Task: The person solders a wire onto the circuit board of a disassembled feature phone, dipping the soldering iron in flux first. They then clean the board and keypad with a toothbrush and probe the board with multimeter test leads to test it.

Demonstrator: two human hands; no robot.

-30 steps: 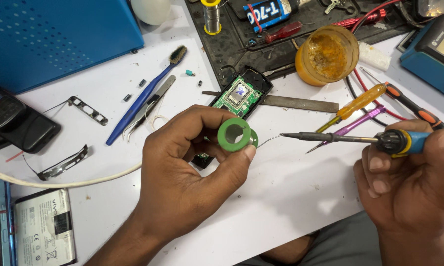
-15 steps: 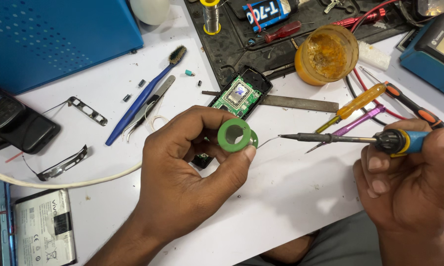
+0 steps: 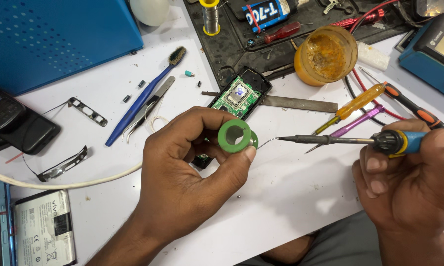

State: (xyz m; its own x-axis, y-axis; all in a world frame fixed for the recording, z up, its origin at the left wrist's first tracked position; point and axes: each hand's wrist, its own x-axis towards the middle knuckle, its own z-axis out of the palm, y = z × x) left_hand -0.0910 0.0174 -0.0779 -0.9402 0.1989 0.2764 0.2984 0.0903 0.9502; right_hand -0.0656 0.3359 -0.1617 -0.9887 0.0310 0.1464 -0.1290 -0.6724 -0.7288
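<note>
Nothing moved: left hand [image 3: 182,172] pinches green spool [image 3: 235,136]; right hand [image 3: 414,182] grips half-hidden soldering iron [image 3: 350,141].

Bare hands [image 3: 182,172], forearms unsleeved; grey trousers [image 3: 340,244].

White worktable [image 3: 291,207], marked with small specks. Directly on surface: blue-handled brush [image 3: 143,96] beside metal tweezers [image 3: 150,103]; two loose metal brackets [image 3: 86,111]; black phone [image 3: 15,125] at left edge; white cable [image 3: 59,182]; flat battery [image 3: 44,229]; steel ruler [image 3: 291,102]; black work mat [image 3: 281,34]; open circuit board [image 3: 239,96]; orange-handled screwdriver [image 3: 355,103].
</note>
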